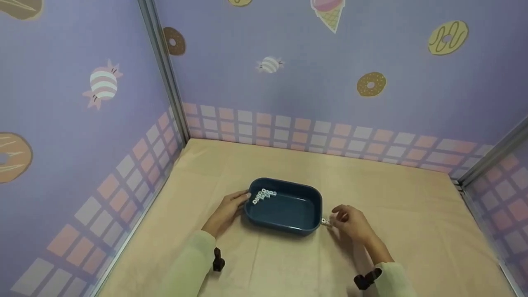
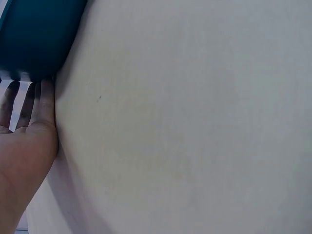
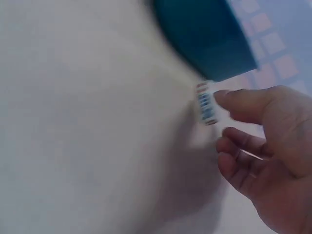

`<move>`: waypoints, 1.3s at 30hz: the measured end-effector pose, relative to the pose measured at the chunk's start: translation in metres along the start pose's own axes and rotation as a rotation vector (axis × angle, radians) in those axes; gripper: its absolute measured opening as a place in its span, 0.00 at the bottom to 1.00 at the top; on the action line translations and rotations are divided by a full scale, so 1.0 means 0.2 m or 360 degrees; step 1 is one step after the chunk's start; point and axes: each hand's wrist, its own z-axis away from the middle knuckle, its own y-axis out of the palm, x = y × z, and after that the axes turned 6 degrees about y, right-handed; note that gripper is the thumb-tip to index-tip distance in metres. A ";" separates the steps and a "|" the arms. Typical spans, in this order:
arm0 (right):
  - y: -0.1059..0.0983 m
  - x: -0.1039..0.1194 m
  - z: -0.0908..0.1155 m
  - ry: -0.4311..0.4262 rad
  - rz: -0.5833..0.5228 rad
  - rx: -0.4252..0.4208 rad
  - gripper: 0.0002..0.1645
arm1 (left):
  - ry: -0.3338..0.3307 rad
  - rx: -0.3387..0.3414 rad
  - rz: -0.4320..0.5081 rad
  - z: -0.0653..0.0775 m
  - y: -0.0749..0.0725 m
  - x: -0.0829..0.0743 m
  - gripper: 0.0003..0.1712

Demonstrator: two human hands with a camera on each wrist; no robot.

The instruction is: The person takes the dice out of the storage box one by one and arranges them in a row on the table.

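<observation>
A dark blue rectangular dish (image 1: 284, 226) with rounded corners sits on the cloth. Several small white dice (image 1: 264, 194) lie gathered in its far left corner. My left hand (image 1: 229, 210) holds the dish's left end, thumb at the rim and fingers against the outer wall. Just off the dish's right end is a short row of white dice (image 3: 206, 103) with blue and red marks. At that row is my right hand (image 1: 351, 222), thumb tip close against the dice. A gap shows between this thumb and the loosely bent fingers (image 3: 239, 141).
Pale cloth (image 1: 214, 173) covers the table. Purple walls (image 1: 309, 86) with sweets printed on them enclose it behind and at the sides, and a metal post (image 1: 165, 70) stands at the back left corner. Dark wrist mounts (image 1: 367, 279) sit at both cuffs.
</observation>
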 end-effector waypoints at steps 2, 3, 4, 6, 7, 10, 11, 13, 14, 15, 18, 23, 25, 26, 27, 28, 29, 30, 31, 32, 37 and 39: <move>-0.03 0.07 -0.02 -0.0053 -0.0035 -0.0110 0.14 | 0.0008 -0.0006 -0.0001 0.00 0.00 0.00 0.35; -0.03 0.11 -0.03 -0.0093 -0.0064 -0.0175 0.13 | 0.0011 -0.0012 0.0002 0.00 -0.01 0.00 0.35; -0.03 0.16 -0.04 -0.0141 -0.0096 -0.0231 0.12 | 0.0010 -0.0019 0.0000 -0.01 -0.01 0.00 0.35; 0.00 0.24 -0.08 -0.0240 -0.0172 -0.0297 0.11 | 0.0011 -0.0035 -0.0008 -0.01 -0.02 0.00 0.35; 0.02 0.28 -0.10 -0.0285 -0.0208 -0.0310 0.10 | 0.0014 -0.0039 -0.0009 0.00 -0.02 0.00 0.35; 0.11 0.38 -0.16 -0.0358 -0.0307 -0.0284 0.09 | 0.0022 -0.0038 -0.0008 0.00 -0.02 0.00 0.34; 0.14 0.41 -0.18 -0.0366 -0.0334 -0.0266 0.09 | 0.0032 -0.0031 -0.0004 0.00 -0.01 -0.01 0.34; 0.22 0.44 -0.22 -0.0369 -0.0357 -0.0236 0.10 | 0.0048 -0.0009 -0.0009 -0.01 0.00 -0.01 0.35; 0.25 0.45 -0.24 -0.0360 -0.0359 -0.0225 0.10 | 0.0057 0.0003 -0.0017 -0.01 0.01 -0.01 0.35; 0.29 0.46 -0.26 -0.0344 -0.0353 -0.0214 0.11 | 0.0060 0.0014 -0.0024 -0.02 0.02 -0.01 0.35; 0.38 0.48 -0.31 -0.0310 -0.0304 -0.0208 0.13 | 0.0062 0.0035 -0.0052 -0.02 0.04 -0.01 0.35; 0.49 0.50 -0.37 -0.0277 -0.0226 -0.0198 0.17 | 0.0039 0.0051 -0.0041 -0.04 0.05 -0.01 0.33; 0.52 0.50 -0.38 -0.0273 -0.0189 -0.0188 0.19 | 0.0016 0.0063 -0.0017 -0.05 0.05 -0.02 0.32; 0.53 0.50 -0.39 -0.0269 -0.0172 -0.0183 0.20 | 0.0008 0.0071 -0.0014 -0.05 0.05 -0.03 0.31; 0.54 0.51 -0.40 -0.0271 -0.0156 -0.0175 0.21 | -0.0003 0.0075 -0.0010 -0.05 0.05 -0.04 0.31; 0.55 0.51 -0.40 -0.0279 -0.0134 -0.0169 0.22 | -0.0009 0.0079 -0.0017 -0.05 0.05 -0.04 0.30; 0.56 0.51 -0.40 -0.0291 -0.0108 -0.0163 0.23 | -0.0022 0.0074 -0.0029 -0.05 0.04 -0.05 0.30; 0.57 0.51 -0.41 -0.0309 -0.0078 -0.0159 0.24 | -0.0029 0.0070 -0.0057 -0.05 0.04 -0.06 0.30; 0.58 0.51 -0.41 -0.0329 -0.0047 -0.0153 0.25 | -0.0023 0.0071 -0.0099 -0.05 0.04 -0.07 0.29; 0.59 0.51 -0.41 -0.0340 -0.0011 -0.0139 0.25 | 0.0000 0.0080 -0.0157 -0.05 0.03 -0.08 0.29; 0.64 0.50 -0.40 -0.0407 0.0208 -0.0045 0.28 | 0.0150 0.0171 -0.0424 -0.06 0.02 -0.11 0.28; 0.66 0.50 -0.40 -0.0436 0.0292 -0.0010 0.28 | 0.0138 0.0172 -0.0430 -0.06 0.02 -0.12 0.28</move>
